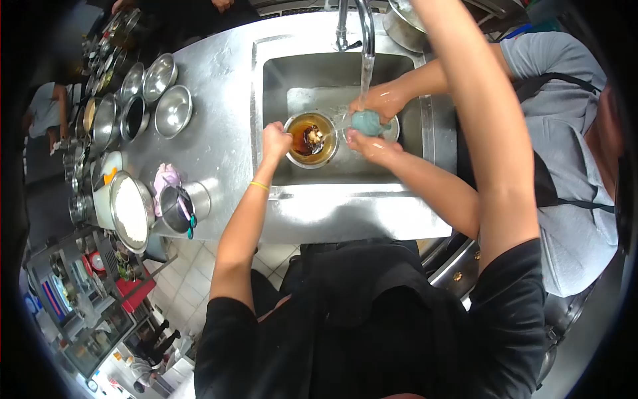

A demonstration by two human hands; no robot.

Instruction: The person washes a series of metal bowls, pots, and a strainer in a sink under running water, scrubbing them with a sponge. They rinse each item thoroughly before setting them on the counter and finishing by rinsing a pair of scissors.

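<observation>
My left hand (pixel 276 141), with a yellow band at the wrist, is closed on the rim of a metal bowl (pixel 330 157) in the sink. Dark brown liquid (pixel 307 147) and some pale bits lie in that bowl. My right arm (pixel 488 133) stretches up past the top edge, near a metal pot (pixel 405 30), and its hand is out of view. Beside the bowl, a co-worker's two hands (pixel 382 100) hold a wet grey-green cloth or sponge (pixel 367 123) over another metal dish (pixel 394 128), under running water (pixel 366 73).
The faucet (pixel 367 30) stands behind the sink (pixel 409 174). Several metal bowls (pixel 173 112) sit on the counter's left (pixel 222 100). Nearer are a bowl of white contents (pixel 131 211), a pot (pixel 178 209) with green-handled scissors (pixel 192 226) and a pink cloth (pixel 166 178). The co-worker (pixel 565 253) stands close on my right.
</observation>
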